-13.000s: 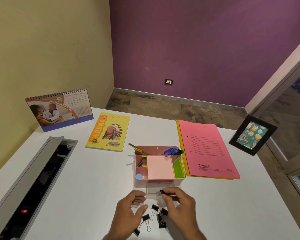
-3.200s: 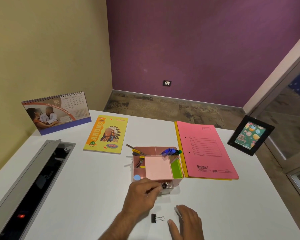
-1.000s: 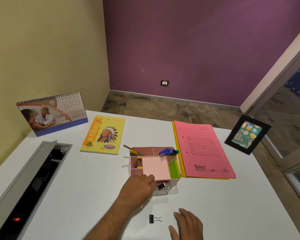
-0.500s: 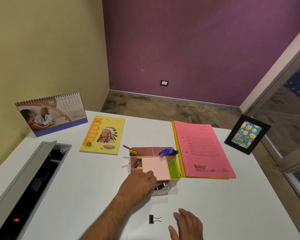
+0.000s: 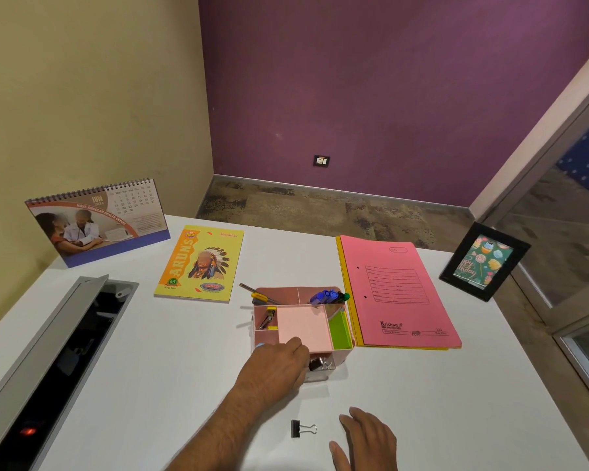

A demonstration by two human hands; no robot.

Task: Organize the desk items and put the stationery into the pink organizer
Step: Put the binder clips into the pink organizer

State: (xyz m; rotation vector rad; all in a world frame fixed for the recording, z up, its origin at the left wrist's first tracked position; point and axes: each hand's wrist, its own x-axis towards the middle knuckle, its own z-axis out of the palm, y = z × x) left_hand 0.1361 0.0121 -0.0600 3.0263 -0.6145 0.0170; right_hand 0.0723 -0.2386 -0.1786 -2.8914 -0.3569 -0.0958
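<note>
Behind left hand — drawer half-hidden

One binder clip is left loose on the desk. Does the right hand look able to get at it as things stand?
Probably yes. The right hand rests open on the desk beside the binder clip, with only bare desk between them. The left hand is farther up, at the pink organizer.

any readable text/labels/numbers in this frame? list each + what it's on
"ARUN'S", "NEW", "65": cover of the yellow notebook.
"JUN", "HAVE REGULAR HEALTH CHECKS": desk calendar; date grid and small print too small to read.
"Krishna": bottom of the pink file folder; form lines and the number at its lower right blurred.
"...ppy ...thday", partly cut off: card in the black photo frame.
Pink organizer, binder clip: no text visible.
</note>
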